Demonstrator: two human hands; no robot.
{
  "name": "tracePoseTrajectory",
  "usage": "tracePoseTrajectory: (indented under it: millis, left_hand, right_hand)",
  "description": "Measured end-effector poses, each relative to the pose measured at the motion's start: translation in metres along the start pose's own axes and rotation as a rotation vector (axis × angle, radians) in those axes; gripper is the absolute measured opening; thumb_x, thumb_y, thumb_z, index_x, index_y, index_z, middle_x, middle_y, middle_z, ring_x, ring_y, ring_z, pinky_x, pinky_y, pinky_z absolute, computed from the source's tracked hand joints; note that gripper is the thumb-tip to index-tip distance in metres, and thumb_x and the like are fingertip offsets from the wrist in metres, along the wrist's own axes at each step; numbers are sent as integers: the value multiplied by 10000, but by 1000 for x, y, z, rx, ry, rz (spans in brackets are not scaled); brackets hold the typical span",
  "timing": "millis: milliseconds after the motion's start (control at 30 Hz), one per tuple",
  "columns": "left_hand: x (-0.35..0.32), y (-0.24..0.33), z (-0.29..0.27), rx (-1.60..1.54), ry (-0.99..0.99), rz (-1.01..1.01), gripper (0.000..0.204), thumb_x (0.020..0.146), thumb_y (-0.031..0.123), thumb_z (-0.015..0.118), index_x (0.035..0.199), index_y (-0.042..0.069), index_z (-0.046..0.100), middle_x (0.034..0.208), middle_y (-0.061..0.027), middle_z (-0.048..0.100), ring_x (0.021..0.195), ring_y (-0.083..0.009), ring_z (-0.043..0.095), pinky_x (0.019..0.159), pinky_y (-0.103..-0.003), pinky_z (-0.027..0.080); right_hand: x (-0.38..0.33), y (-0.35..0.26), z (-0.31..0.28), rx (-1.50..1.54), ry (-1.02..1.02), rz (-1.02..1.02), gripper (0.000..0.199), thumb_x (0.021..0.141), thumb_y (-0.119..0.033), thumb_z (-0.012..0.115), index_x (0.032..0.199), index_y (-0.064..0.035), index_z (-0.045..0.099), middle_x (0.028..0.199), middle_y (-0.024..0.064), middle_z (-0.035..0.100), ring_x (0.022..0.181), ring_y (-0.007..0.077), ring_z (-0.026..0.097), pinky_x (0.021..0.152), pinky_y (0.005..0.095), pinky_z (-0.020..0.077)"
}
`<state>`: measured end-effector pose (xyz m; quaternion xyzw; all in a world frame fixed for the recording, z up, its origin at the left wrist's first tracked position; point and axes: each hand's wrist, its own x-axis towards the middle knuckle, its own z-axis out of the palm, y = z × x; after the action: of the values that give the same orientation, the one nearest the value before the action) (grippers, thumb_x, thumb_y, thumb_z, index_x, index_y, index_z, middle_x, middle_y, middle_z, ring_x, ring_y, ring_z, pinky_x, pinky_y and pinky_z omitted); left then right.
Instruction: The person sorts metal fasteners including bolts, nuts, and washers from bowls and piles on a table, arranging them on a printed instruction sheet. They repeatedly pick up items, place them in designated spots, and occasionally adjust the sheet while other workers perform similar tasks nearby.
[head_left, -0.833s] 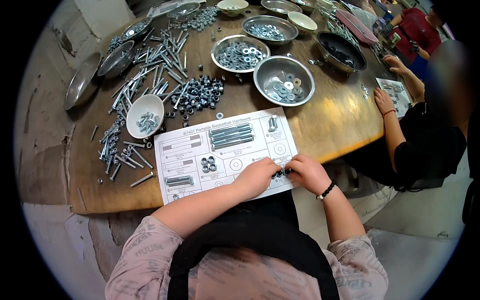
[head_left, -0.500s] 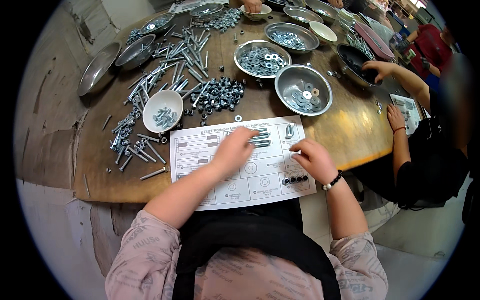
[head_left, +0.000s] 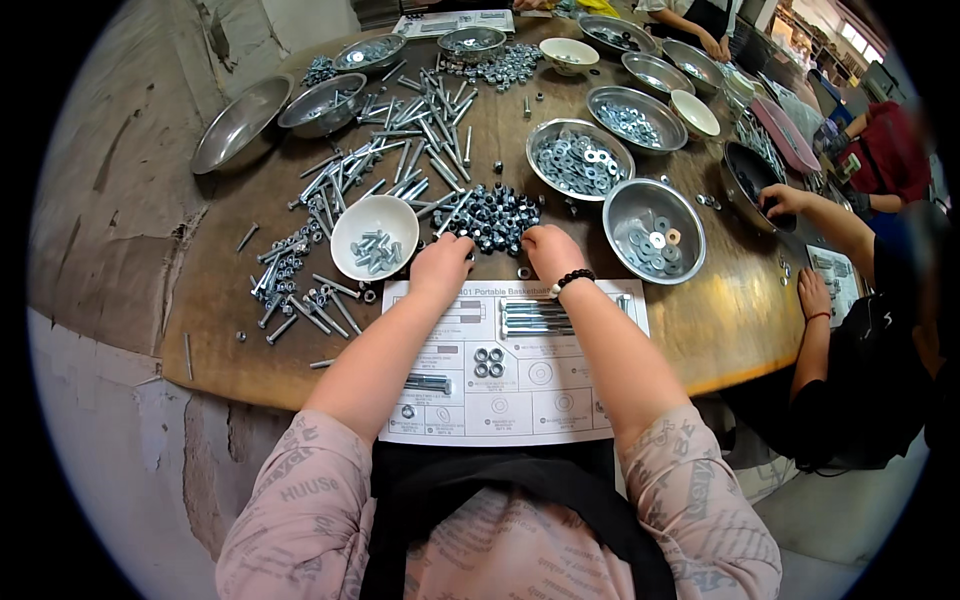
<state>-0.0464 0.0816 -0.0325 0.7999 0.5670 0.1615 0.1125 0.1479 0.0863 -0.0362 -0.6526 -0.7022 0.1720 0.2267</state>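
Both my hands have reached past the printed parts sheet (head_left: pixel 480 432) to the near edge of a pile of dark-centred lock nuts (head_left: pixel 495 212). My left hand (head_left: pixel 442 266) is at the pile's left side, its fingers closed, with a dark lock nut (head_left: pixel 470 256) at the tips. At the right side, my right hand (head_left: pixel 556 254) has its fingers bent together against the nuts; whatever is in them is hidden. On the sheet lie a row of long bolts (head_left: pixel 532 318), several nuts (head_left: pixel 489 362) in a block and shorter bolts (head_left: pixel 428 383). My right forearm covers part of it.
Left of my left hand stands a white bowl (head_left: pixel 345 240) of small bolts, with loose bolts (head_left: pixel 425 125) heaped beyond. Steel bowls of washers (head_left: pixel 655 272) (head_left: pixel 610 120) stand to the right. A co-worker's hand (head_left: pixel 782 200) dips into a dark bowl (head_left: pixel 738 160).
My hands have moved forward off the sheet to the lock nut pile. The whole view has shifted, uncovering nuts and bolts on the sheet. The co-worker's hand stays at the dark bowl.
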Motion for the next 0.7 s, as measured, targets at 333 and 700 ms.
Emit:
tracePoseTrajectory:
  millis: [333, 700]
  left_hand:
    - [4, 1, -4, -25, -99, -26, 213, 739, 162, 638, 948, 141, 605, 893, -86, 554, 851, -292, 562, 733, -384, 459]
    - [-2, 9, -15, -132, 48, 78, 194, 734, 145, 631, 923, 106, 603, 872, -94, 550, 823, -289, 557, 722, -385, 451]
  right_hand:
    - [0, -17, 9, -60, -137, 8, 204, 717, -168, 669, 876, -76, 580, 899, 134, 565, 871, 315, 560, 748, 397, 460]
    - [-18, 3, -41, 117, -93, -37, 199, 698, -145, 657, 845, -32, 584, 845, 133, 597, 825, 303, 566, 723, 376, 455]
